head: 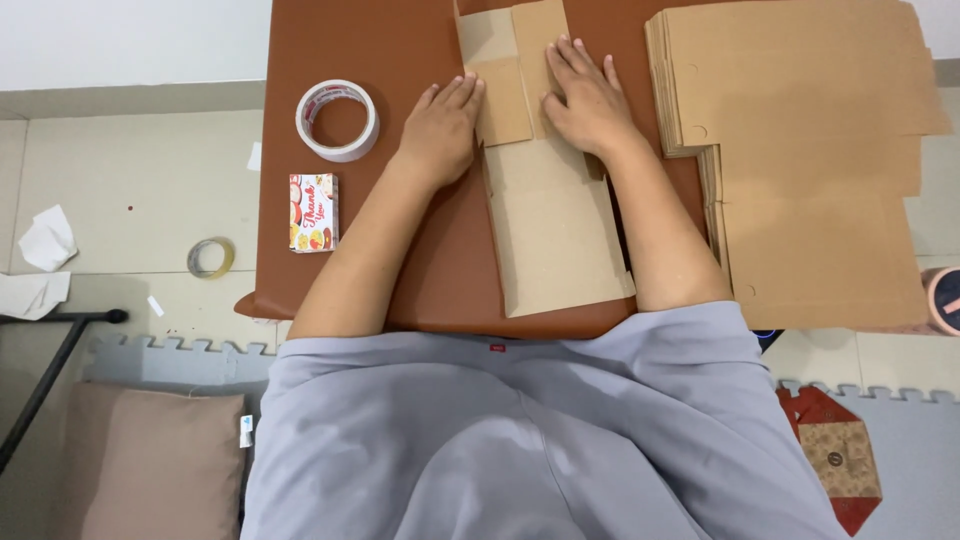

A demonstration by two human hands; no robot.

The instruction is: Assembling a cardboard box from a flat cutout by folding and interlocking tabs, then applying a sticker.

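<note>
A flat brown cardboard box blank (555, 225) lies on the brown table (390, 40) in front of me. My left hand (443, 125) rests flat at its left side, fingertips on a folded cardboard flap (502, 100). My right hand (587, 98) presses palm down on the blank's upper part, fingers spread over another flap. Neither hand grips anything.
A stack of flat cardboard blanks (800, 150) lies at the right of the table. A roll of white tape (338, 120) and a small stack of printed cards (313, 212) sit at the left. On the floor lie another tape roll (210, 257) and paper scraps (45, 240).
</note>
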